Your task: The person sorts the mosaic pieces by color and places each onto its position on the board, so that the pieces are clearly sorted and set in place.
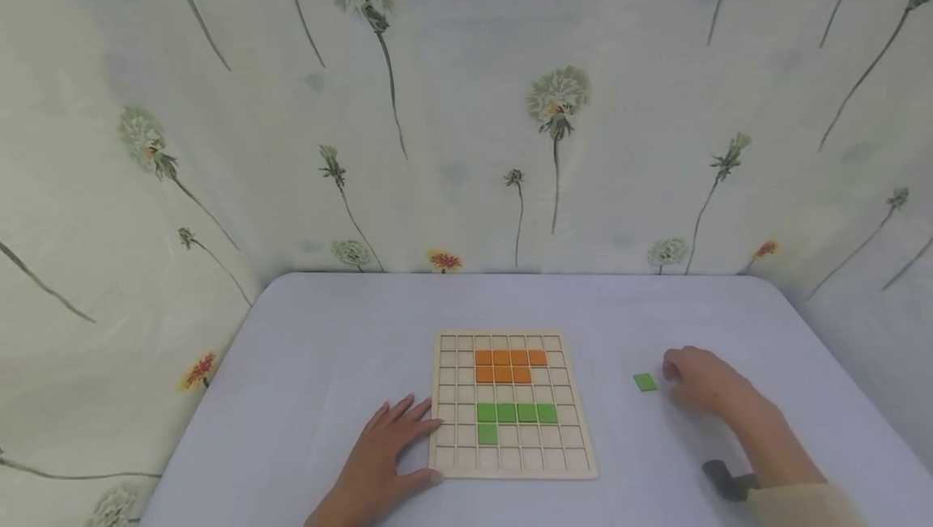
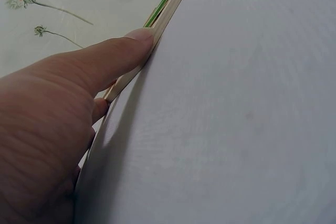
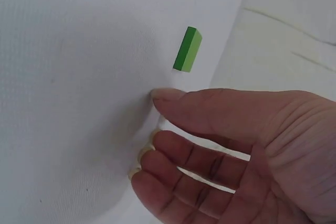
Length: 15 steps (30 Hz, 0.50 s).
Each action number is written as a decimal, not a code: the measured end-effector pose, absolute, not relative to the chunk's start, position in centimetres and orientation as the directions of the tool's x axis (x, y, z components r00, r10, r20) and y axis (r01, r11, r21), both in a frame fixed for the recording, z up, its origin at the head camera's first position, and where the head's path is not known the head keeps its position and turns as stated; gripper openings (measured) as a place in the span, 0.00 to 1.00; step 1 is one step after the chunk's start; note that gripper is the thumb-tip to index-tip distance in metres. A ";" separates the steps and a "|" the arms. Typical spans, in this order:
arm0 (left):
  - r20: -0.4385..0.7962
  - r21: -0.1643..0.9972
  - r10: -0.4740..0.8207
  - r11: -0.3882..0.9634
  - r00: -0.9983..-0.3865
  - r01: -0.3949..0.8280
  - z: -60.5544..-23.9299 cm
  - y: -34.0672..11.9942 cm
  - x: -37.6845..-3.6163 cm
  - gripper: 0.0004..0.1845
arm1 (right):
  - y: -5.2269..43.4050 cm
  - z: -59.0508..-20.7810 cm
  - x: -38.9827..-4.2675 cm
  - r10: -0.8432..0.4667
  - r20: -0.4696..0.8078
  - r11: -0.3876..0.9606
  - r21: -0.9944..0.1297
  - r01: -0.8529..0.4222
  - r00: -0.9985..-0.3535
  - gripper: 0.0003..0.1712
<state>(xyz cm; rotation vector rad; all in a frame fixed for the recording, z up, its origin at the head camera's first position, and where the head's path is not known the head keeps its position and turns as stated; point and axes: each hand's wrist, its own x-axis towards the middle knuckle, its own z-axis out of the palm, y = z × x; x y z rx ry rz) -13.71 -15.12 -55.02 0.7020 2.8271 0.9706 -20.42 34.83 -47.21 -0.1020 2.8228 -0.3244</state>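
Observation:
A square wooden grid board (image 1: 516, 464) lies on the table, bearing several orange tiles (image 1: 503, 374) in two rows and several green tiles (image 1: 506, 413) below them. My left hand (image 1: 386, 454) rests at the board's left side, fingers spread, with thumb and fingertips at its edge. In the left wrist view the thumb (image 2: 121, 59) touches the rim. A loose green tile (image 1: 645, 382) lies right of the board. Just right of that tile is my right hand (image 1: 700, 380). In the right wrist view its fingers (image 3: 184, 171) are loosely bent, apart from the thumb, with nothing between them.
A white cloth (image 1: 328, 333) covers the table. Behind and beside it hangs a pale curtain (image 1: 466, 106) with dandelion prints. A dark wrist-worn device (image 1: 722, 478) shows at the right forearm, next to a cream sleeve (image 1: 802, 505).

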 end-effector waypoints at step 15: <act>0.092 0.598 0.438 0.694 -0.894 0.402 -55.1 -15.1 -13.6 0.37 | 33.7 -48.2 -20.3 -0.112 -0.198 0.933 -0.357 -0.035 -0.974 0.13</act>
